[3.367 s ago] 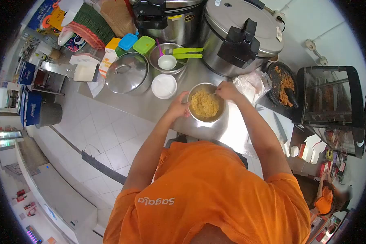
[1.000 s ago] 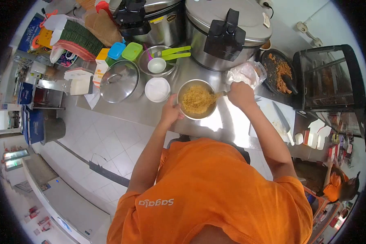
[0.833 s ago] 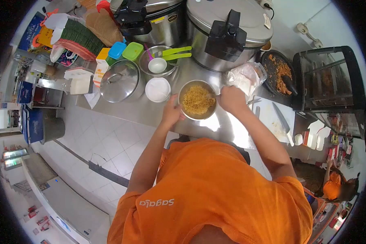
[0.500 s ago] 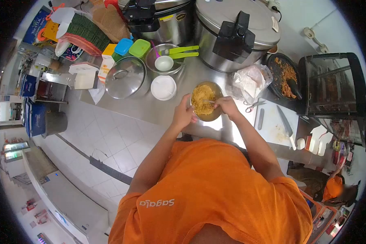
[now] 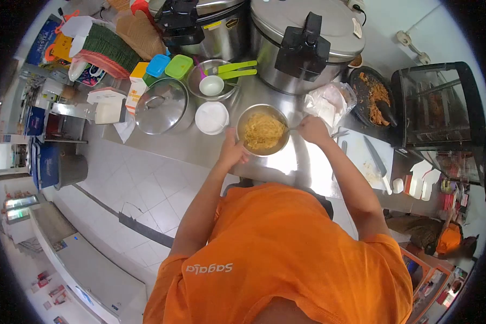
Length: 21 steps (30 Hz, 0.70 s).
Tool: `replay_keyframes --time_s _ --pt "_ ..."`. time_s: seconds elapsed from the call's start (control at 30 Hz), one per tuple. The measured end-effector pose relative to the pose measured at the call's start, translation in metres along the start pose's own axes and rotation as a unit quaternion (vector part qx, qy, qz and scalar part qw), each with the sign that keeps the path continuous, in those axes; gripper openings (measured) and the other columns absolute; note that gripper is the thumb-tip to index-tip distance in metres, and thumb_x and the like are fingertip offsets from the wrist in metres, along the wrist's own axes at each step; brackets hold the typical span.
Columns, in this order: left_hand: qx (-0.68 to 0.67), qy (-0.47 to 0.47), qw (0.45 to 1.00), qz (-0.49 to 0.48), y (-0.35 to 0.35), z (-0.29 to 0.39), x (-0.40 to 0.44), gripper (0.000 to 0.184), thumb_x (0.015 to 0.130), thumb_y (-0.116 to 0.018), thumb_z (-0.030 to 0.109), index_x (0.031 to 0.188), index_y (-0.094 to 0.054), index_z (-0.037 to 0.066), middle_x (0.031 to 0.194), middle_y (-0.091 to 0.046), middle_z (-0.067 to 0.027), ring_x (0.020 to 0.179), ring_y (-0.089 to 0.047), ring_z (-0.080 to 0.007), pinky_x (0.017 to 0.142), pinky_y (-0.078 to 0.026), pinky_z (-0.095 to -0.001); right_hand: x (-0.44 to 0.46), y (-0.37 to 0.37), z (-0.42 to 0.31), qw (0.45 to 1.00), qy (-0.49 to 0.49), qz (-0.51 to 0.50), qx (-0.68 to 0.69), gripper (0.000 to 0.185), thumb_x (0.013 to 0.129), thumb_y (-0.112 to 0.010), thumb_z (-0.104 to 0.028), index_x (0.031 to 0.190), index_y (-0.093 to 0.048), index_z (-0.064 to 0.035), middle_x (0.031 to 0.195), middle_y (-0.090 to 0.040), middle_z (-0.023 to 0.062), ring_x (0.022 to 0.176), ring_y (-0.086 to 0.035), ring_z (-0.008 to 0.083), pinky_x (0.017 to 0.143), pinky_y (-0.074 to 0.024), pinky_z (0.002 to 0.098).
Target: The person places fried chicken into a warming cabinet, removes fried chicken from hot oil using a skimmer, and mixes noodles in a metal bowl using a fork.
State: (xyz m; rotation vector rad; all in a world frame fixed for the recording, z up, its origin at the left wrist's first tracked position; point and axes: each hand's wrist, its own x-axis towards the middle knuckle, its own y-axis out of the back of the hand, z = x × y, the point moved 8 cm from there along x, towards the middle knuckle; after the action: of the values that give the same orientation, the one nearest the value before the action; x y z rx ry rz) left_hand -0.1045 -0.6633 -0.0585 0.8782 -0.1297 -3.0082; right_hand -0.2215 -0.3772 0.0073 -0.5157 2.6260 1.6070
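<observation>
A round metal bowl (image 5: 282, 147) sits near the front of the steel counter, with a yellow, crumbly or shredded-looking food (image 5: 263, 131) in it. My left hand (image 5: 233, 151) grips its left rim, thumb on the near side. At the right rim, my closed right hand (image 5: 313, 130) holds a thin metal utensil (image 5: 291, 128), seemingly a spoon, whose tip reaches the food; its end cannot be made out. A white container (image 5: 211, 118) stands to the left of the bowl. Behind my right hand lies a clear plastic bag (image 5: 329, 105) with something pale inside.
A lidded pot (image 5: 159, 108) and a strainer bowl with green-handled tools (image 5: 237, 70) stand at the left. Two large cookers (image 5: 308, 40) line the back. On the right are a stone mortar (image 5: 371, 97), a white board (image 5: 362, 167) with a knife (image 5: 376, 156), and a glass cabinet (image 5: 440, 110).
The bowl and my left hand have shifted slightly left. My right hand has drawn outward to the right, pulling the utensil toward the rim. The food lies differently in the bowl.
</observation>
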Motion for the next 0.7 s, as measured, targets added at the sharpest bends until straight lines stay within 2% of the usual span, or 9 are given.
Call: replay_keyframes --time_s 0.03,0.13,0.23,0.33,0.43,0.53,0.57,0.63,0.7 --pt "0.017 -0.012 1.0 0.002 -0.002 0.002 0.0 0.055 0.099 -0.046 0.002 0.147 -0.019 0.004 0.075 -0.067 -0.0182 0.052 -0.067 -0.0237 0.043 -0.054 -0.0335 -0.002 0.004 -0.012 0.997 0.003 0.011 -0.079 0.03 0.081 -0.066 -0.028 0.077 -0.073 0.0014 0.076 -0.07 0.0244 0.081 -0.072 0.0386 0.076 -0.0569 0.0451" --pt "0.032 -0.037 0.999 0.011 -0.001 0.002 0.008 0.053 0.098 -0.045 0.002 0.145 -0.02 0.002 0.074 -0.067 -0.0176 0.05 -0.066 -0.0233 0.042 -0.053 -0.0331 -0.014 0.048 -0.056 0.983 -0.04 -0.002 -0.18 0.021 0.085 -0.06 -0.017 0.09 -0.073 -0.0016 0.096 -0.073 0.0226 0.085 -0.073 0.0378 0.076 -0.0587 0.0475" --pt "0.029 -0.049 0.998 0.012 -0.002 0.0 0.008 0.051 0.097 -0.044 0.001 0.144 -0.021 0.002 0.073 -0.067 -0.0174 0.05 -0.066 -0.0232 0.042 -0.053 -0.0334 -0.028 0.07 -0.096 0.97 0.001 0.006 -0.244 0.02 0.085 -0.058 -0.013 0.087 -0.074 -0.0026 0.088 -0.072 0.0227 0.084 -0.073 0.0374 0.075 -0.0585 0.049" --pt "0.027 -0.074 0.997 0.004 -0.004 0.013 0.0 0.051 0.097 -0.042 0.0 0.144 -0.022 0.002 0.072 -0.067 -0.0172 0.05 -0.066 -0.0235 0.042 -0.053 -0.0336 -0.038 0.078 -0.126 0.973 0.019 0.008 -0.228 0.019 0.085 -0.058 -0.012 0.086 -0.075 -0.0037 0.081 -0.071 0.0219 0.084 -0.074 0.0365 0.075 -0.0582 0.0499" --pt "0.038 -0.09 0.995 -0.008 -0.009 0.023 -0.008 0.051 0.097 -0.042 0.0 0.144 -0.023 0.002 0.071 -0.067 -0.0168 0.05 -0.066 -0.0232 0.043 -0.054 -0.0341 -0.023 0.024 -0.096 0.971 0.055 0.027 -0.229 0.026 0.083 -0.064 -0.023 0.081 -0.074 0.0007 0.087 -0.071 0.026 0.076 -0.072 0.0396 0.068 -0.0582 0.0502" --pt "0.06 -0.104 0.993 -0.009 -0.019 0.035 -0.017 0.053 0.097 -0.042 0.0 0.146 -0.023 0.002 0.07 -0.066 -0.0169 0.051 -0.066 -0.0224 0.045 -0.055 -0.0346 -0.01 -0.038 -0.037 0.994 0.053 0.045 -0.087 0.026 0.081 -0.066 -0.023 0.079 -0.075 0.0008 0.078 -0.07 0.023 0.069 -0.072 0.0332 0.062 -0.0562 0.0472" --pt "0.068 -0.11 0.992 -0.008 -0.023 0.04 -0.021 0.054 0.096 -0.043 0.0 0.147 -0.023 0.003 0.069 -0.066 -0.0169 0.051 -0.066 -0.0221 0.046 -0.055 -0.0347 -0.005 -0.052 -0.02 1.0 0.006 0.009 0.015 0.026 0.081 -0.066 -0.023 0.078 -0.074 0.0007 0.074 -0.068 0.0204 0.064 -0.068 0.0292 0.058 -0.0533 0.0442" --pt "0.041 -0.114 0.993 -0.014 -0.032 0.048 -0.032 0.055 0.097 -0.043 0.001 0.148 -0.023 0.003 0.07 -0.066 -0.0175 0.051 -0.066 -0.0218 0.047 -0.056 -0.0343 -0.01 -0.076 0.0 0.969 -0.094 -0.068 0.218 0.025 0.081 -0.066 -0.023 0.075 -0.074 0.0005 0.065 -0.065 0.015 0.055 -0.062 0.0211 0.05 -0.0475 0.038" --pt "0.034 -0.123 0.992 -0.019 -0.037 0.051 -0.036 0.056 0.097 -0.043 0.001 0.149 -0.022 0.004 0.071 -0.067 -0.0178 0.053 -0.067 -0.0219 0.048 -0.057 -0.0338 -0.015 -0.085 0.0 0.929 -0.109 -0.092 0.341 0.022 0.082 -0.065 -0.019 0.073 -0.072 -0.0005 0.059 -0.059 0.0093 0.049 -0.051 0.015 0.046 -0.0379 0.0326"
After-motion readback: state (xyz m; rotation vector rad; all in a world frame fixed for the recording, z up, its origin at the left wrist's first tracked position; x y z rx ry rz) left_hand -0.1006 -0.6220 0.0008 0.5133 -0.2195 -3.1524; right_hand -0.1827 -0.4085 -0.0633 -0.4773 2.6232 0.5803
